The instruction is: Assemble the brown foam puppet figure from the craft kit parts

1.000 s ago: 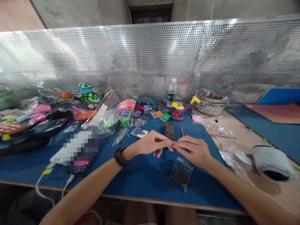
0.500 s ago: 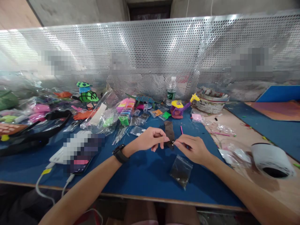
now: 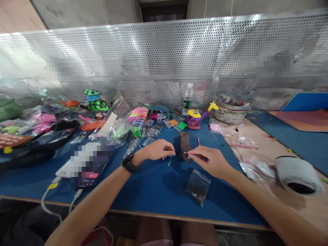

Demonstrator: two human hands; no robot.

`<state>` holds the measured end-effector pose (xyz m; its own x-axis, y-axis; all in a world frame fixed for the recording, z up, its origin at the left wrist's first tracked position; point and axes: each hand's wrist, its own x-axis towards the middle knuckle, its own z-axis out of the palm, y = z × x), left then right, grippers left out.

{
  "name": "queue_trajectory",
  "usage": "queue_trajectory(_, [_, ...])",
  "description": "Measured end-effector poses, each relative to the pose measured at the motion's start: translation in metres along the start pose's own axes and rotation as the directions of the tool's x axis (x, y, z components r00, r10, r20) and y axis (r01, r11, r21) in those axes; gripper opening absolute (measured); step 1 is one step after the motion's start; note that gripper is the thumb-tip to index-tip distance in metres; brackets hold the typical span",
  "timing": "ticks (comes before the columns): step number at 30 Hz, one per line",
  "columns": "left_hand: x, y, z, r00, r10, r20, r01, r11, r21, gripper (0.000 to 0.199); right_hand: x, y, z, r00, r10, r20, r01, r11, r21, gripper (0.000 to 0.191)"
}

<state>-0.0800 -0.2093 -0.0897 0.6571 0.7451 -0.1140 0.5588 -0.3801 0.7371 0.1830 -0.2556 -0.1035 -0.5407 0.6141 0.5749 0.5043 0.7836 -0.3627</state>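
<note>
A long strip of brown modelling clay lies on the blue table, with two small white dots near its lower end. My right hand is closed in a pinch at that end, its fingertips against the clay beside the dots. To the left of the clay, apart from it, my left hand has thumb and forefinger drawn together; whatever may be between them is too small to make out. Just below those fingers shows a tiny white looped piece. Nearer me lies a clear zip bag with dark material inside.
A purple and yellow giraffe figure, a water bottle and a paper basket stand behind. Bagged clay packs and metal wires lie left, beyond a phone. A white roll is at right.
My left hand has drawn away from the clay to the left, uncovering its lower end and the white dots. The tiny white looped piece now shows. My right hand stays nearly in place.
</note>
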Motion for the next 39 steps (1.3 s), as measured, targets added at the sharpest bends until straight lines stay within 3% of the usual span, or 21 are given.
queue_trajectory(7, [0.002, -0.006, 0.000, 0.999, 0.054, -0.006, -0.054, 0.998, -0.017, 0.016, -0.002, 0.000, -0.004, 0.999, 0.001, 0.041, -0.001, 1.000, -0.008, 0.032])
queue_trajectory(12, [0.001, -0.006, -0.003, 1.000, 0.024, 0.008, -0.023, 0.999, -0.031, 0.017, -0.001, -0.002, -0.006, 1.000, -0.012, 0.024, 0.013, 0.999, -0.036, 0.037])
queue_trajectory(21, [-0.005, -0.002, -0.010, 0.972, -0.042, 0.232, 0.037, 0.999, 0.027, 0.019, -0.001, 0.000, -0.003, 0.999, -0.050, 0.016, 0.050, 0.998, -0.029, 0.035])
queue_trajectory(39, [-0.007, 0.000, -0.004, 0.984, 0.020, 0.177, -0.051, 0.984, 0.173, 0.014, -0.001, 0.002, -0.001, 1.000, -0.030, 0.007, 0.030, 0.998, -0.049, 0.036])
